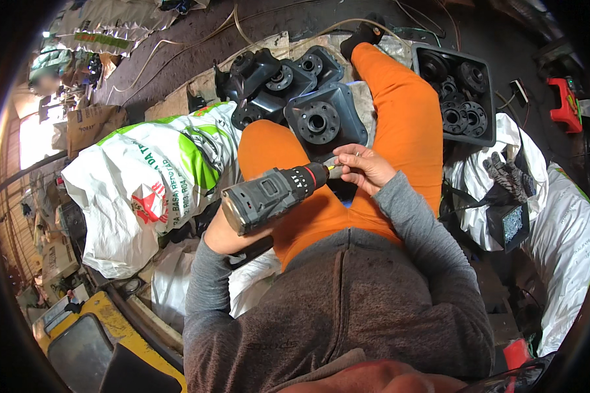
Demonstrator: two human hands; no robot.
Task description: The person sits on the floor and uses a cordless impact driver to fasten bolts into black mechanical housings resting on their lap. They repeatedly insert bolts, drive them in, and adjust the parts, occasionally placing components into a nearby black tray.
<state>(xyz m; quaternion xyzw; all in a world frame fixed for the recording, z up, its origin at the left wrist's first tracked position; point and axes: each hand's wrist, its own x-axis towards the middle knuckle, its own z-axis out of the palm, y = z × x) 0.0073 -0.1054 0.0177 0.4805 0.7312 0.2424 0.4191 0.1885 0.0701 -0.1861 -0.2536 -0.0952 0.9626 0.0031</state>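
Note:
My left hand [227,230] is wrapped round the handle of a grey and black cordless drill [266,199], which points to the right across my lap. A red ring circles the drill's chuck. At its tip, the fingers of my right hand [366,168] are pinched together; whatever small thing lies between them is too hard to make out. Beyond my hands, between my orange-trousered legs, sits a black square housing [346,110] with a round, holed flange [317,120] facing up. Several similar black housings [266,68] are piled behind it.
A grey crate [489,139] of black flanged parts stands right of my leg. Large white sacks [121,196] lie on the left, others [567,262] on the right. A black box of small metal pieces [510,226] and dark gloves [507,177] rest nearby. Cables [170,42] cross the floor.

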